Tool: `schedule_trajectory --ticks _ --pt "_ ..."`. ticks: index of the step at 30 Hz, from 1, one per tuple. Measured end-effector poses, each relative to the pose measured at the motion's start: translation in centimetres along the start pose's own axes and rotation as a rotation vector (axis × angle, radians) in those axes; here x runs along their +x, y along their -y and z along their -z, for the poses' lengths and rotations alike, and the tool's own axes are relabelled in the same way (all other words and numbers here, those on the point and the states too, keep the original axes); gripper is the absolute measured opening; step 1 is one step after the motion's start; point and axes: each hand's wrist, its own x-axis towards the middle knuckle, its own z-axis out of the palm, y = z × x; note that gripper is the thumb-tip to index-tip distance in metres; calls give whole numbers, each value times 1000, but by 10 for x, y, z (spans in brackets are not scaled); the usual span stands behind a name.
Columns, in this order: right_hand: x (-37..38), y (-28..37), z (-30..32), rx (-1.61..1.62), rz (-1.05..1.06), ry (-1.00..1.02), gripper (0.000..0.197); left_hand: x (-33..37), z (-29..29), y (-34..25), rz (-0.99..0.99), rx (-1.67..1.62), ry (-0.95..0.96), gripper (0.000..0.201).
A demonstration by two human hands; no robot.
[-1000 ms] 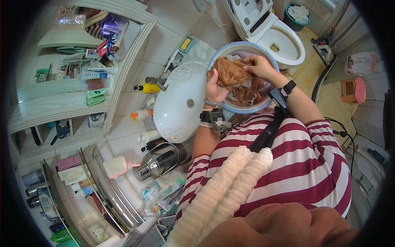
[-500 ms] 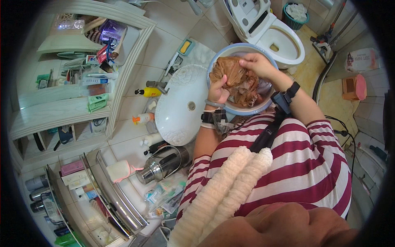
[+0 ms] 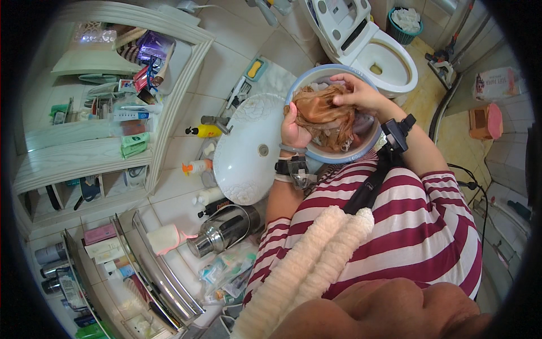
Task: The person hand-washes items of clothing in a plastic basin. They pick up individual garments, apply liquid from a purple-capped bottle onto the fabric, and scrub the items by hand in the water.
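A crumpled piece of sheer brown fabric (image 3: 319,110), thin like stockings, is bunched between my hands above the blue-rimmed basin (image 3: 299,76). My left hand (image 3: 294,131) grips its left edge with the thumb up; the other fingers are hidden. My right hand (image 3: 358,93) holds the fabric's upper right side between thumb and fingers. Loose folds hang down into the basin, where paler, greyish cloth shows around them. Black straps are on both my wrists, and a grey bracelet circles the left one.
Left of the basin lies a white oval sink (image 3: 243,164) with a tap (image 3: 217,121). Bottles and a steel thermos flask (image 3: 226,229) stand along the counter. Beyond the basin is a toilet (image 3: 389,56) with its lid up. A teal waste basket (image 3: 403,34) stands at the far right.
The brown fabric has been turned and spread wider, lying lower toward the basin. My left hand has shifted slightly left and down; my right hand's fingers have moved over the fabric.
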Motion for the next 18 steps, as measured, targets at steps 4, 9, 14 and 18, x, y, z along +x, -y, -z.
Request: schedule_trajectory --ticks 4,9,14,18 --pt "-8 1 -15 -251 135 125 63 -3 -4 1 -43 4 4 63" --pt "2 -2 -11 -441 87 319 18 -5 3 6 -10 -90 145 73" --pt "3 13 7 410 46 286 8 -12 15 4 235 -38 68 60" --pt "7 -1 9 464 15 255 11 -9 4 3 421 202 -28 47"
